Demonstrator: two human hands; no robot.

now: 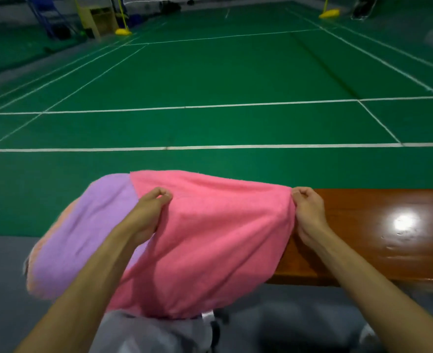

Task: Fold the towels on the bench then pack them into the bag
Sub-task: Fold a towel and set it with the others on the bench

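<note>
A pink towel (210, 240) is spread over the glossy wooden bench (378, 235), its near edge hanging down toward me. My left hand (150, 207) pinches the towel near its far left part. My right hand (308, 207) pinches its far right corner at the bench top. To the left lies a purple towel (88, 235), partly under the pink one, with an orange towel edge (57, 225) showing beneath it. No bag is in view.
The bench runs bare to the right, with a light glare on it. Beyond it stretches a green court floor (210, 80) with white lines. Grey floor and my grey-clad legs (159, 335) lie below the bench's near edge.
</note>
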